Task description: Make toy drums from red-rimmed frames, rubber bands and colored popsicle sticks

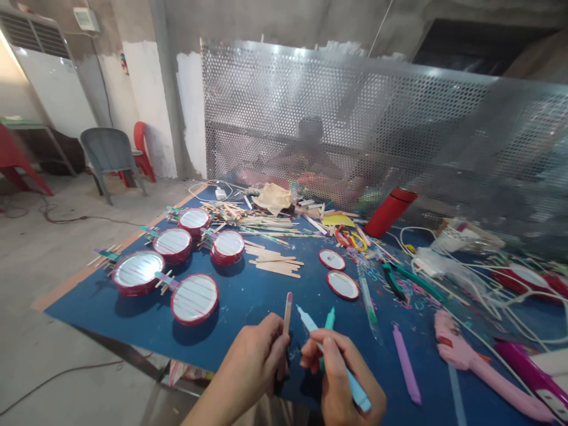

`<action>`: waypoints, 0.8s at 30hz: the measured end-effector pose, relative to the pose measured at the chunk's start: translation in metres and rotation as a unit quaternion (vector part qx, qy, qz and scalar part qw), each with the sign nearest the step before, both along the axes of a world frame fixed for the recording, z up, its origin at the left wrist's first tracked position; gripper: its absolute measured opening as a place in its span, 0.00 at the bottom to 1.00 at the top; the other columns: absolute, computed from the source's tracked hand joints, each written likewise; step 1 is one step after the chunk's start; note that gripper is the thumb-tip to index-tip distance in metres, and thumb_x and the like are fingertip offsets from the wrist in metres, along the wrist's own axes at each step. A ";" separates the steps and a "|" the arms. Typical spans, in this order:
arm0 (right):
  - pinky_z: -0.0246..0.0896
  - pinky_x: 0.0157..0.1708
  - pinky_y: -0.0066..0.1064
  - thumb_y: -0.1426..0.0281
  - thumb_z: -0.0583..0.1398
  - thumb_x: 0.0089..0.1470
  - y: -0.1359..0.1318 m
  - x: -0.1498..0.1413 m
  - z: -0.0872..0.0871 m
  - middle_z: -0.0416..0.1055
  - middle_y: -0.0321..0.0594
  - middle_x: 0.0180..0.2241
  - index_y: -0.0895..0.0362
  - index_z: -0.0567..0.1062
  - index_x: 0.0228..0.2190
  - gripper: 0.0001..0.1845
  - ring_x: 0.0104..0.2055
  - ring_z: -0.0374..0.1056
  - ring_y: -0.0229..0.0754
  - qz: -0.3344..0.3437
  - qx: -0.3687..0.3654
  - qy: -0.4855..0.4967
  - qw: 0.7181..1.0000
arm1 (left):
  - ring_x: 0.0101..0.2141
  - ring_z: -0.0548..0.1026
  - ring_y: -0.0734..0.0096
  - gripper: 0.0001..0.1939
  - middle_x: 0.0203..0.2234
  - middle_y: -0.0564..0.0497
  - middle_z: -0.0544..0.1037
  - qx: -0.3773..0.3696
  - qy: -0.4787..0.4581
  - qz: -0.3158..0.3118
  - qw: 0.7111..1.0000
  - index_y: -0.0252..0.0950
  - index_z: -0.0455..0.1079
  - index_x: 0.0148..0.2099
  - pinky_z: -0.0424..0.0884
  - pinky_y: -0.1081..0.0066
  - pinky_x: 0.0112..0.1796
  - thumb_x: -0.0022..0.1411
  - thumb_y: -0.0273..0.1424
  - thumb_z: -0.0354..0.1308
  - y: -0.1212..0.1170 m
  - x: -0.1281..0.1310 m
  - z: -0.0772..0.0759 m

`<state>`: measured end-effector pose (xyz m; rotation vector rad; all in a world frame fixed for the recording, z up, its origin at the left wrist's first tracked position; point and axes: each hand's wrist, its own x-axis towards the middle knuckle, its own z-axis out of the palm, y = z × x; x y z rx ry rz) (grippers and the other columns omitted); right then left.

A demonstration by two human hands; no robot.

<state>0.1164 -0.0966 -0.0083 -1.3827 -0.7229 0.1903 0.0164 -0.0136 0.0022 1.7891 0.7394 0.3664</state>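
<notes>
With left hand (262, 349) pinched round a stick (287, 313) and right hand (344, 370) round a blue marker (307, 320), maybe a green marker (330, 318) too, just brace that stick and stroke lightly tbh.

Bare blue tabletop (252, 305) gives a low path from the left hand (265, 349) forward to the loose craft sticks (276, 266). Leftward, the cluster of toy banjos (194, 299) blocks a low sweep; passing means lifting over. Only a slim gap parts the held stick (288, 313) from the light blue marker (310, 323). Ahead right, two red-rimmed discs (343, 284) lie low. Green-handled pliers (419, 282) and the pink tool (488, 370) crowd the right; the perforated metal panel (275, 100) walls off the far side.
</notes>
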 end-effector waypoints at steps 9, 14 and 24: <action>0.62 0.26 0.26 0.64 0.58 0.59 0.000 0.001 -0.002 0.74 0.33 0.24 0.54 0.78 0.30 0.11 0.22 0.68 0.35 0.013 -0.001 -0.051 0.999 | 0.15 0.70 0.74 0.10 0.18 0.56 0.74 0.004 -0.003 0.004 1.000 0.42 0.55 0.32 0.59 0.79 0.18 0.68 0.34 0.43 0.001 -0.001 0.000; 0.63 0.26 0.26 0.65 0.58 0.59 0.000 0.000 -0.002 0.74 0.33 0.24 0.54 0.78 0.30 0.11 0.22 0.68 0.34 0.019 0.016 -0.055 0.998 | 0.15 0.69 0.74 0.10 0.16 0.57 0.73 0.008 0.001 0.007 1.000 0.42 0.55 0.31 0.60 0.78 0.18 0.68 0.33 0.43 0.000 -0.001 0.001; 0.64 0.26 0.25 0.64 0.57 0.59 0.000 0.002 -0.001 0.75 0.33 0.25 0.54 0.78 0.30 0.12 0.23 0.69 0.34 0.031 0.013 -0.059 0.998 | 0.14 0.69 0.76 0.10 0.16 0.58 0.73 0.009 -0.006 0.009 1.000 0.41 0.56 0.32 0.59 0.79 0.18 0.68 0.33 0.43 0.000 -0.001 -0.003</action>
